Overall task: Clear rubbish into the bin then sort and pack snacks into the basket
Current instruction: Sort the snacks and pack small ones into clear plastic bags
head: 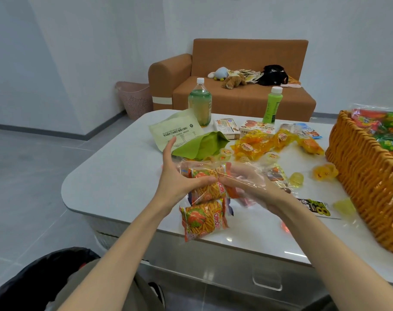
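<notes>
Squarely over the near edge of the tabletop (114, 182), gripped from both sides: a strip of orange snack packets (213, 211) inside a clear wrapper (247, 176). Left hand (179, 178) clamped on the upper packet (210, 188), thumb across its front, index finger straight and pointing up, remaining fingers hidden behind. Right hand (256, 189) seen through the wrapper's film, fingers curled onto it and meeting the left thumb near the packet's top corner; inside the film or behind it, impossible to tell. Hanging below both hands, free of any finger: the lower packet (201, 219), partly past the near edge.

Just beyond the grip, toward the middle: a green pouch (202, 145) overlapping a pale green pouch (175, 130), loose jelly cups (271, 157) and a yellow bag of jellies (258, 145). Just right of the right wrist, lying flat: a black-and-yellow packet (314, 208). Along the far edge: a large bottle (200, 104), a smaller green bottle (272, 106), two small boxes (226, 129) between them. At the right edge, well apart from the held strip: the wicker basket (357, 167), already holding bright packets (379, 124). On the floor at lower left, below the left forearm: the black-lined bin (34, 279).
</notes>
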Demonstrator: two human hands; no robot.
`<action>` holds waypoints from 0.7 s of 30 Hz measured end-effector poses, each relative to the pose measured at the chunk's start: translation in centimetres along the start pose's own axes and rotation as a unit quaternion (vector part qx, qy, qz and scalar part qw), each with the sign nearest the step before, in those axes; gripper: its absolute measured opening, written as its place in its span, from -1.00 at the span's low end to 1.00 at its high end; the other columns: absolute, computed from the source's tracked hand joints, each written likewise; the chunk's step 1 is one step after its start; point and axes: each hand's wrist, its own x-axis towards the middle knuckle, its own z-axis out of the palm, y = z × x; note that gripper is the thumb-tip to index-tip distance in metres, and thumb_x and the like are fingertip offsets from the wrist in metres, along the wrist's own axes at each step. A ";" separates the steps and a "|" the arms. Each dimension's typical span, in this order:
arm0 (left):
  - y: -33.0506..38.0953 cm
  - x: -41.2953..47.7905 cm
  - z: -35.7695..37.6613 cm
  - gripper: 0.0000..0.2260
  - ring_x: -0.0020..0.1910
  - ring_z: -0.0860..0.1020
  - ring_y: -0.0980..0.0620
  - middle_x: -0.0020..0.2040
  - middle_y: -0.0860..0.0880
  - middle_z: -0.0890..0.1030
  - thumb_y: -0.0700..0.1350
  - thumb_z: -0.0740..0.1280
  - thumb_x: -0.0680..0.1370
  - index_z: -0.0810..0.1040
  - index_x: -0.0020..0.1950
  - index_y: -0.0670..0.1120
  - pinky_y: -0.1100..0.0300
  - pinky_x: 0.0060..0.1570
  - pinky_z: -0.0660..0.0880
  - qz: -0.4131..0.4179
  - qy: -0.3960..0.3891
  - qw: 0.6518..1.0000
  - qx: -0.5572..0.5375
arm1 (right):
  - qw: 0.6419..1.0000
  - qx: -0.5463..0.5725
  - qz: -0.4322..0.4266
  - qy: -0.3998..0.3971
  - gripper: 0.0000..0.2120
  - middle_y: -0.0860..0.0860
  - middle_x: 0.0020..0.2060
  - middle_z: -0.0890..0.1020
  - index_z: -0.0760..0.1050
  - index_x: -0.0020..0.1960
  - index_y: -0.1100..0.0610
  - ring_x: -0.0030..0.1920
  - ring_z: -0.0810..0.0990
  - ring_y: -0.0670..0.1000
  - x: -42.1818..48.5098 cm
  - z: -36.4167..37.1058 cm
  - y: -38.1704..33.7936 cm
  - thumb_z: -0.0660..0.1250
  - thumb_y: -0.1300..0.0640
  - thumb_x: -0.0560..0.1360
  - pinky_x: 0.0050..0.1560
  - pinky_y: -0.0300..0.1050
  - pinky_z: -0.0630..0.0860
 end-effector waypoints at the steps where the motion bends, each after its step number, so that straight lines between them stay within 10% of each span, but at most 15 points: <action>1: 0.0 -0.1 0.1 0.16 0.38 0.38 0.01 0.48 0.01 0.28 0.22 0.65 -0.01 0.03 0.44 0.39 -0.07 0.29 0.45 0.001 0.001 1.000 -0.007 | 1.000 0.008 0.004 -0.022 -0.69 -0.07 0.11 0.66 0.57 0.22 0.01 0.12 0.63 -0.05 0.0 0.0 -0.2 0.40 -0.02 0.50 0.12 -0.13 0.57; 6: -0.1 -0.2 0.5 0.21 0.37 0.39 0.04 0.47 0.00 0.29 0.15 0.66 0.02 -0.03 0.48 0.30 -0.04 0.34 0.40 -0.049 0.044 0.996 -0.051 | 0.989 0.146 0.021 -0.017 -0.67 -0.05 0.07 0.68 0.51 0.23 0.05 0.05 0.67 -0.05 0.3 0.4 0.0 0.39 0.16 0.48 -0.03 -0.21 0.59; 10: 0.2 0.4 -0.7 0.07 0.17 0.58 -0.02 0.30 -0.09 0.53 0.03 0.69 0.03 0.28 0.46 -0.03 -0.02 0.19 0.52 -0.149 0.008 0.971 -0.188 | 0.969 0.240 0.045 0.027 -0.71 0.03 -0.11 0.70 0.48 0.22 0.13 -0.19 0.68 -0.06 0.7 0.6 0.2 0.36 0.20 0.51 -0.21 -0.16 0.58; 17: 0.4 0.4 -1.6 -0.40 0.03 0.66 -0.07 0.02 -0.09 0.69 -0.10 0.59 0.15 0.59 0.17 -0.15 0.02 0.11 0.56 -0.144 -0.035 0.974 -0.172 | 0.978 0.205 0.026 0.018 -0.87 0.38 -0.13 0.49 0.48 0.08 0.23 -0.03 0.48 0.23 0.7 0.4 0.8 0.30 0.20 0.56 -0.15 -0.06 0.60; 21: 0.2 0.4 -1.4 -0.45 0.05 0.65 -0.09 -0.01 -0.08 0.70 -0.06 0.61 0.10 0.64 0.07 -0.10 -0.03 0.16 0.54 -0.150 -0.040 0.975 -0.160 | 0.987 0.156 0.011 0.040 -0.73 0.17 0.06 0.63 0.46 0.25 0.26 0.02 0.64 0.09 0.9 -0.2 1.6 0.31 0.28 0.56 -0.13 -0.15 0.59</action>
